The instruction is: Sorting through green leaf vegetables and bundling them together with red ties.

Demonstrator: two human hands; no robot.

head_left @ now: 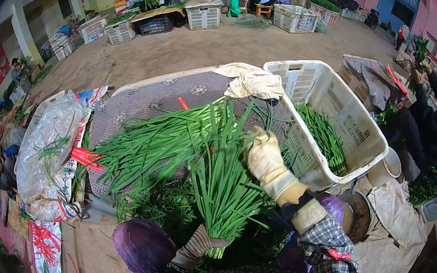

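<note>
My left hand, in a striped knit glove, is closed round the pale stem end of a bunch of garlic chives. The leaves fan out upward and away from me. At the right side of the leaf tops is my right hand, in a cream work glove, its fingers curled in against the leaves and partly hidden. A larger pile of garlic chives lies just beyond on a grey patterned cloth, stems toward the upper right. Loose greens lie below the pile, near my lap.
A white plastic crate with greens inside stands at right. A cream cloth lies by its corner. Red ties and a clear plastic bag are at left. A bucket and a seated person are farther right.
</note>
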